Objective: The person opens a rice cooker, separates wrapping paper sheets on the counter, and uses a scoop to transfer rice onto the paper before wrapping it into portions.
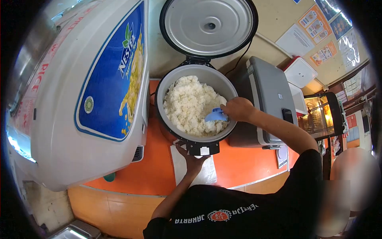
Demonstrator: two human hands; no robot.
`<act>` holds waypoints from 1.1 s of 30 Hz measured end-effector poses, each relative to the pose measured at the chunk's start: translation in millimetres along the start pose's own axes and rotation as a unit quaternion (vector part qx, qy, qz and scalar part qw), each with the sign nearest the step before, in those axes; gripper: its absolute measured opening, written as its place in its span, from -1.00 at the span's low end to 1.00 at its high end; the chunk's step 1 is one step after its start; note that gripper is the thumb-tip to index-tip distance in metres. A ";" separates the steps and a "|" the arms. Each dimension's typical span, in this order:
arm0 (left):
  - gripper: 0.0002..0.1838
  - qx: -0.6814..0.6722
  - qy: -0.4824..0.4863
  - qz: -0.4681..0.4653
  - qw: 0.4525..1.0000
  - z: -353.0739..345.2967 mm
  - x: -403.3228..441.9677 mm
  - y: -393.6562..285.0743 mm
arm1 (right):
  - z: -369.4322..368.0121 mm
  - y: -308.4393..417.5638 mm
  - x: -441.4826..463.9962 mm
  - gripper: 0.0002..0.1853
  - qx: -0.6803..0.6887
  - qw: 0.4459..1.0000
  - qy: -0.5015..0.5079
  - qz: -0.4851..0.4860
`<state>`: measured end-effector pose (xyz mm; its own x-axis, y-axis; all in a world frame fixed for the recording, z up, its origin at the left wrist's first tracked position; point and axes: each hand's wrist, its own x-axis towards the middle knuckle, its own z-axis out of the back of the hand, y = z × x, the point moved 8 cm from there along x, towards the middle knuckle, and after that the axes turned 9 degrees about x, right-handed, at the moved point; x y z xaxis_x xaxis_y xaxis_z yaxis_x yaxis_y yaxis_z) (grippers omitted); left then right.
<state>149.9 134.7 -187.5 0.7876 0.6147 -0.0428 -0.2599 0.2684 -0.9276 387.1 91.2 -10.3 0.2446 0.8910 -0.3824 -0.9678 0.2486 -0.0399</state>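
- While the right hand (237,109) is closed round the handle of the scoop (217,115), the blade sits partly sunk in the rice (189,103), near the right wall of the cooker (221,81).
- Left hand (193,162): at the cooker's front, just below the latch (204,151), half open with the thumb apart. Some fingers are hidden; whether they grip or merely steady cannot be told.
- Rice: inside the open cooker, heaped toward the far and left sides, lower around the blade.
- Technique: the step in hand is judged to be working the scoop through the rice. The blade is best slid down beside the wall and turned up gently, since pressing would probably crush the grains and scraping could mark the lining.
- Support: firm counter-pressure from the left hand should keep the cooker from shifting under each stroke.
- Lid (209,26): raised behind the cooker, giving free access from above.
- Surface (238,163): orange, with a white sheet (205,171) beneath the left hand.
- Flanks: a grey box (270,99) at right and a dispenser (59,119) at left; compact strokes should suit the narrow space.
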 end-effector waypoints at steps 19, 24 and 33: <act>0.73 0.051 0.022 -0.037 0.998 5.2 1.5 -12.6 | 49.3 -42.2 -3.6 -0.58 0.212 0.974 -0.056 -0.047; 0.71 -0.063 0.018 -0.008 0.998 -1.8 -0.9 1.1 | 46.8 -22.3 -34.6 -0.48 0.197 0.953 -0.228 -0.031; 0.68 -0.135 0.023 -0.021 0.990 -16.5 1.5 32.5 | 67.0 -35.3 -55.4 -0.52 0.064 0.947 -0.303 -0.082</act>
<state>151.9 132.1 -223.8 0.8206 0.5713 -0.0135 -0.0723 0.0803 -0.9941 411.6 58.6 74.1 0.4167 0.8817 0.2211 -0.9087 0.4111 0.0733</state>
